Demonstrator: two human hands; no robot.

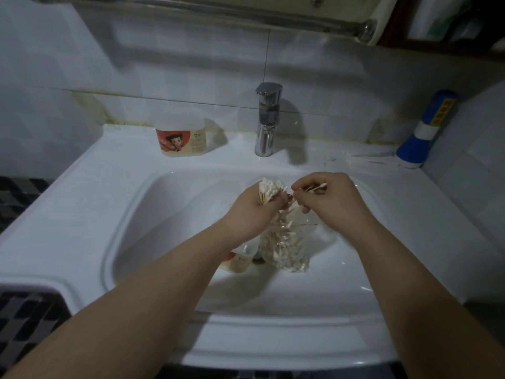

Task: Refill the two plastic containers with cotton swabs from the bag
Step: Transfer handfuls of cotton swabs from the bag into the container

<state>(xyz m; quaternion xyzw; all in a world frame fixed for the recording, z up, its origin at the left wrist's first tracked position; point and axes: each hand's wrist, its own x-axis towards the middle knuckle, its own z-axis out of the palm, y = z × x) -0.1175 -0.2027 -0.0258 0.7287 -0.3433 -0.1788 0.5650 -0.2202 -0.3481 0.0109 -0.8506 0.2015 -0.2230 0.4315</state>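
A thick bundle (270, 191) of cotton-tipped sticks stands heads-up in a person's left hand (251, 212), whose fingers are curled tight around the stems, above the middle of a white sink (82, 214). Just beside it, the right hand (328, 198) pinches a few loose swabs (314, 188) between thumb and fingertips, the other fingers bent under. A clear bag (287, 242), still holding many sticks, hangs below the two hands with its bottom down in the basin; which hand holds its neck cannot be told. The basin container (240, 262) lies half hidden under the left wrist, touching the bag. The ledge container (181, 138), with a cartoon label, stands upright on the back ledge, left of the chrome tap (266, 119). A blue bottle (426, 129) leans in the far right corner, and a metal rail (218, 12) runs along the tiled wall above.
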